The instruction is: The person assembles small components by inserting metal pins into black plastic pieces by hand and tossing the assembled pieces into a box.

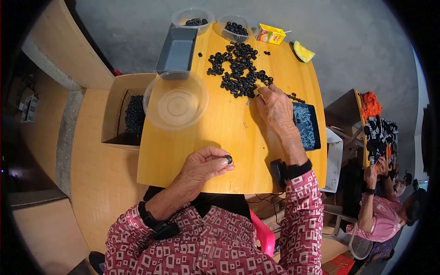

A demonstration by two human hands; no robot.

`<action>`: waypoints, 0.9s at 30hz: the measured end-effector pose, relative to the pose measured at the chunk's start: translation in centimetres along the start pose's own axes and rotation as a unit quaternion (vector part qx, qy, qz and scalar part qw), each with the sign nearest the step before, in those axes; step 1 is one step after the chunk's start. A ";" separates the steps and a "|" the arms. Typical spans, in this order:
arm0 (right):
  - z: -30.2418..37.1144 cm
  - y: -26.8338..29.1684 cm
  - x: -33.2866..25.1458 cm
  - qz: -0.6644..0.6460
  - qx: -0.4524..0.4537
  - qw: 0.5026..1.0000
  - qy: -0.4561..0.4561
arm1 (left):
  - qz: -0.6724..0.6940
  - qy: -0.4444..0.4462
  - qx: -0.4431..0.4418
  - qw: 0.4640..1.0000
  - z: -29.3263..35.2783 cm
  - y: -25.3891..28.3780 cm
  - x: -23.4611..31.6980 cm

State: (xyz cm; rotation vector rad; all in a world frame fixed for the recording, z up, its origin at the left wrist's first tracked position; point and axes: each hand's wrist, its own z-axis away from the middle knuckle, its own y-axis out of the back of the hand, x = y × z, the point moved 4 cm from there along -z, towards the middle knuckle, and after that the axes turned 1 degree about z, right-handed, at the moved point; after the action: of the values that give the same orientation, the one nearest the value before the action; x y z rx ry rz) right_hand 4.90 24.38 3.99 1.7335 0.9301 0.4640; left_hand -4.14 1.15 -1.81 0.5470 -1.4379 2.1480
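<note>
My left hand (204,166) is closed over the near edge of the table, with a small black ring-shaped part (228,159) pinched between thumb and fingers. My right hand (276,107) reaches to the near right edge of a loose pile of small black parts (239,68). Its fingers are curled together, and what they hold, if anything, is hidden. Beside this hand stands a dark tray (316,145) of tiny pale-blue pieces, with a thin black strip of parts (295,98) just beyond it. A few tiny clear bits (245,124) lie between my hands.
On the yellow table (220,137) stand a clear round tub (153,107), a grey oblong tray (178,50), two tubs of black parts (236,28) (195,22), a yellow drink carton (271,34) and a melon wedge (303,51). A carton of black pieces (120,85) is left; another person (382,208) works at right.
</note>
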 end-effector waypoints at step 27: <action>12.6 5.0 -9.1 -0.373 0.032 0.927 0.005 | 0.026 0.027 -0.009 0.999 0.3 -0.3 -0.9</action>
State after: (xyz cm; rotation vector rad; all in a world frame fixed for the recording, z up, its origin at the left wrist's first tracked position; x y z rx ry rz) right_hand 9.88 8.83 5.30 1.2946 1.5235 -0.0634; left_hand -3.26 0.77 -1.97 0.4462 -1.4567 2.1707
